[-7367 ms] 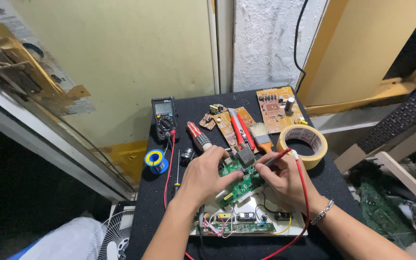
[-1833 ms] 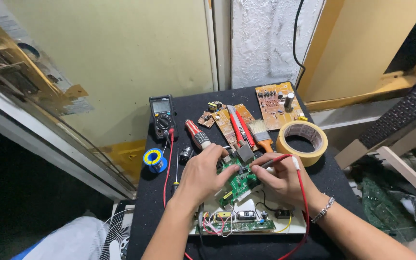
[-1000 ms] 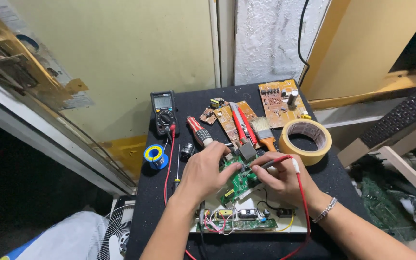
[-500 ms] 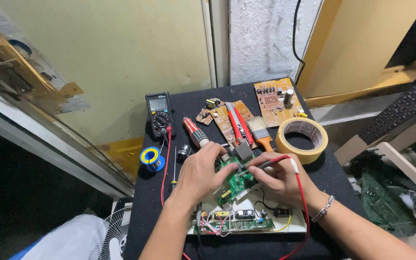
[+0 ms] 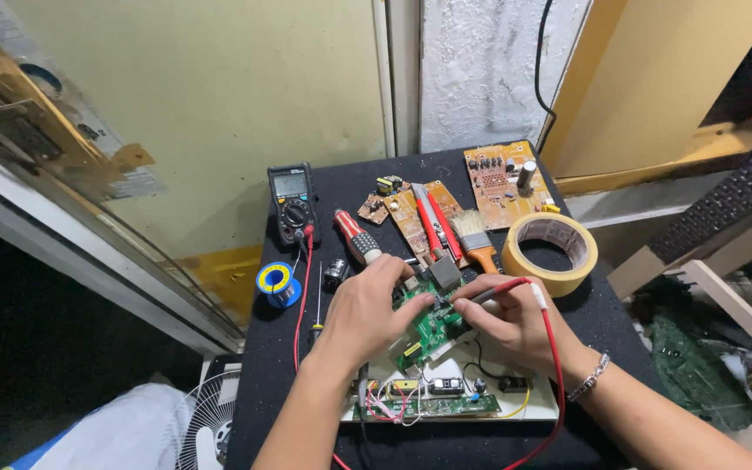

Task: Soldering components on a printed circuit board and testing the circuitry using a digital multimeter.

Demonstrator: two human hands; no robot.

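At the centre of the frame, a little below the middle, both hands meet over a small green circuit board (image 5: 433, 324) that sits tilted above a white tray (image 5: 543, 402) of wired parts on the black table (image 5: 376, 183). The left hand (image 5: 367, 309) lies across the board's left edge, its fingers curled down onto it and steadying it, though whether they also pinch a probe cannot be told. The right hand (image 5: 515, 322) is closed around a red test probe (image 5: 491, 292), its tip pointing left onto the board, and the red lead (image 5: 554, 365) loops down toward the lower edge. A second red lead (image 5: 300, 300) runs up the left side to a multimeter (image 5: 292, 202) in the upper left of the table. Near it lie a blue spool of solder (image 5: 275, 282) and a red-handled screwdriver (image 5: 355, 237); to the upper right are brown circuit boards (image 5: 500, 172), a small brush (image 5: 473, 240) and a roll of tan tape (image 5: 550, 252). The step in hand looks like probing points on the board with the meter. A next move would call for a steady tip placed on one small contact without bridging its neighbours, and the board kept firmly from rocking
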